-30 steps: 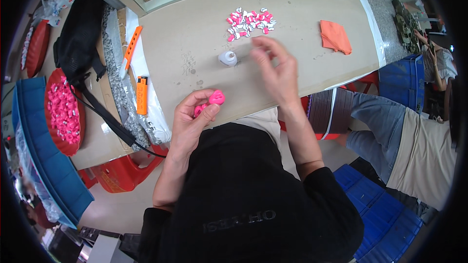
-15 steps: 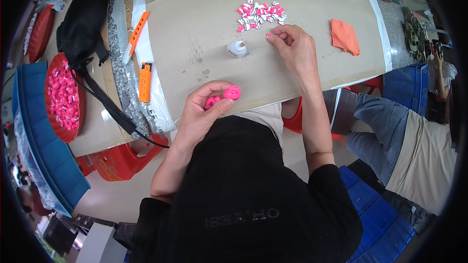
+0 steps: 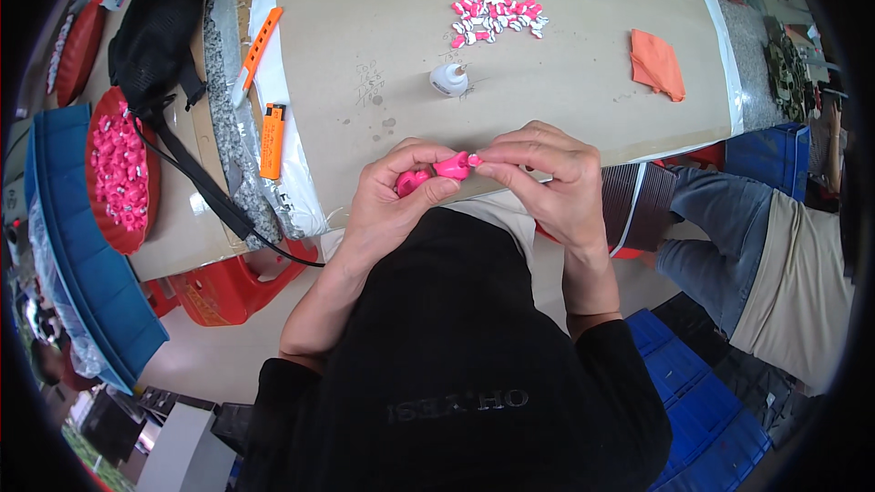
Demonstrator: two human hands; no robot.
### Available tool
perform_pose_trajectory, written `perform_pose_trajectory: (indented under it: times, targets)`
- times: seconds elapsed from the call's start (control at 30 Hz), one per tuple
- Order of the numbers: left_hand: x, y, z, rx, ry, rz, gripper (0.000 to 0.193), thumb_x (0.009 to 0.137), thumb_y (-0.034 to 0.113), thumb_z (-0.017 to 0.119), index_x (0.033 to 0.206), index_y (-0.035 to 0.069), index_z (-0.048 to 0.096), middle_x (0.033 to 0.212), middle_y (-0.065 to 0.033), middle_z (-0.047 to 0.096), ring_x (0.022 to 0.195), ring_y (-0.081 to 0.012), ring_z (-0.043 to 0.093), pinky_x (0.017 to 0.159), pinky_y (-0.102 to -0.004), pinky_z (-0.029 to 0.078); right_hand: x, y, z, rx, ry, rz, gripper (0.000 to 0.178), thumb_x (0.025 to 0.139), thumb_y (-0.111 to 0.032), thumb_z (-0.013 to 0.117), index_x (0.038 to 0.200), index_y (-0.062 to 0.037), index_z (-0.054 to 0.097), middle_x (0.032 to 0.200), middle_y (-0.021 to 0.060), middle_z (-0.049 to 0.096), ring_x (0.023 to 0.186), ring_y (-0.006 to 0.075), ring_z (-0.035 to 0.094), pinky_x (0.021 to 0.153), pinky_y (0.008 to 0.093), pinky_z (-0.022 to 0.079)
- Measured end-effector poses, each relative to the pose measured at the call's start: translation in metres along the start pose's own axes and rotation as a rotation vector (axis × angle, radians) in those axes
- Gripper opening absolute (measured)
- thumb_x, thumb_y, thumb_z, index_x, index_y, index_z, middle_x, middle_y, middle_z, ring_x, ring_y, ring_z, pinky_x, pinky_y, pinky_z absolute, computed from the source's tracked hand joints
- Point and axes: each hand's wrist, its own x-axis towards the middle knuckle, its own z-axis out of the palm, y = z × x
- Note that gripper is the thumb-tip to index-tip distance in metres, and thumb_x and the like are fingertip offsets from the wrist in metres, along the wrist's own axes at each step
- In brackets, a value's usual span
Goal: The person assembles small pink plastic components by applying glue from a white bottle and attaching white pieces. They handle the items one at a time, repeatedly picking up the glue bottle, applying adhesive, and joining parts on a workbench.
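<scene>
My left hand (image 3: 397,193) is closed around a glossy pink figure part (image 3: 450,167), with more pink showing between its fingers. Pinched in the fingertips of my right hand (image 3: 552,171) is a small pink-and-white piece (image 3: 474,160), which meets the end of the pink part. Fingers hide most of both, so I cannot tell whether they are joined. Beyond my hands stands a small white squeeze bottle (image 3: 448,80) with a narrow brownish tip. Farther back lies a loose pile of little pink-and-white pieces (image 3: 492,16) with dark stripes.
An orange cloth (image 3: 656,64) lies on the right of the table (image 3: 365,27). To the left are an orange utility knife (image 3: 259,55), an orange lighter (image 3: 272,142), a black bag (image 3: 157,36) and a red tray (image 3: 102,223) of pink parts. Another person (image 3: 775,264) is at the right.
My right hand has come back from beside the pile, bringing the small piece against the pink part in my left hand. The left hand has shifted slightly to the right.
</scene>
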Motion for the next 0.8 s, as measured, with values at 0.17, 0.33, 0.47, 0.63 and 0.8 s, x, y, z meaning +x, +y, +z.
perform_pose_trajectory:
  times: [0.17,0.33,0.47,0.63,0.8]
  targets:
    - [-0.001,0.001,0.002,0.012,-0.041,0.033,0.02,0.08,0.003,0.064,0.099,0.0,0.061,0.092,-0.0018,0.056,0.078,-0.0055,0.052,0.067,-0.0186,0.043,-0.002,-0.004,0.003,-0.109,-0.023,-0.105,0.014,0.066,0.001,0.069,0.08,-0.0019,0.067,0.076,0.0083,0.064,0.063,0.0197,0.058,0.056,0.0291,0.047]
    - [-0.005,0.003,0.0,-0.145,-0.019,-0.153,0.017,0.084,0.008,0.06,0.099,-0.002,0.061,0.092,-0.0027,0.057,0.072,-0.0051,0.05,0.059,-0.0175,0.041,-0.01,-0.009,0.013,-0.134,0.064,-0.17,0.02,0.066,0.001,0.069,0.085,-0.0014,0.067,0.081,0.0093,0.061,0.068,0.0208,0.058,0.056,0.0289,0.046]
    - [-0.003,0.01,0.004,0.012,-0.05,-0.083,0.021,0.085,0.007,0.058,0.105,-0.001,0.061,0.093,-0.0036,0.058,0.073,-0.0062,0.05,0.059,-0.018,0.041,-0.02,-0.003,0.008,0.041,0.015,0.045,0.018,0.072,0.0,0.067,0.09,-0.0004,0.066,0.083,0.0078,0.061,0.071,0.0164,0.059,0.059,0.0243,0.046]
    - [0.0,0.003,0.008,0.087,-0.142,0.101,0.03,0.084,0.002,0.056,0.115,0.002,0.057,0.098,-0.0055,0.056,0.083,-0.0105,0.054,0.069,-0.0211,0.044,-0.016,0.008,0.003,0.661,-0.081,0.492,0.009,0.078,-0.002,0.066,0.085,0.0023,0.065,0.083,0.0059,0.061,0.072,0.0092,0.059,0.063,0.0202,0.046]
    - [-0.001,-0.001,0.008,0.156,-0.143,0.104,0.03,0.083,0.0,0.056,0.113,0.002,0.059,0.098,-0.0065,0.056,0.086,-0.0121,0.054,0.074,-0.0225,0.044,-0.022,0.016,0.005,0.749,-0.103,0.46,0.008,0.078,-0.002,0.066,0.083,0.004,0.064,0.083,0.0062,0.06,0.073,0.0091,0.059,0.065,0.0206,0.047]
